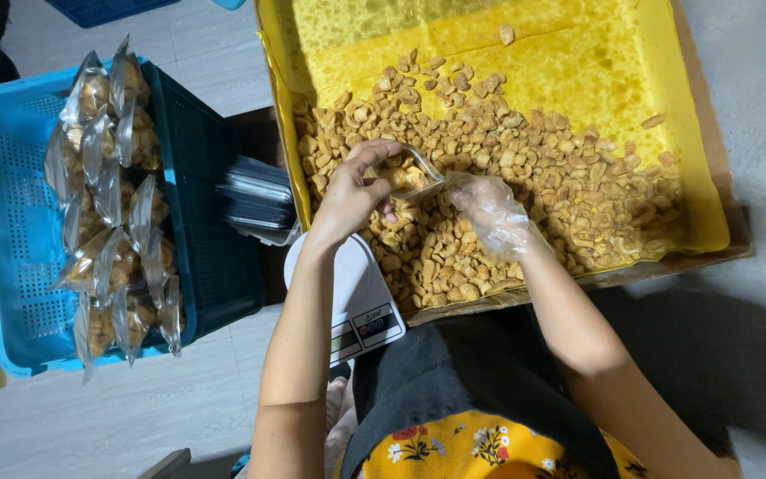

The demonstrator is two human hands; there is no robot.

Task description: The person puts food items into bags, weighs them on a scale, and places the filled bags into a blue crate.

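While the left hand (352, 191) grips a clear pouch (411, 173), the gloved right hand (494, 213) pushes cashews (525, 160) in.

Single head view, looking straight down, close over lap, yellow-lined tray (631, 98) ahead, blue basket (11, 222) left.

Your left forearm covers much of the white kitchen scale (361, 306), and its small display cannot be read. The brown cardboard tray lined with yellow paper (711, 133) is cut off by the top edge. The stack of dark flat packets (259, 200) is blurred.
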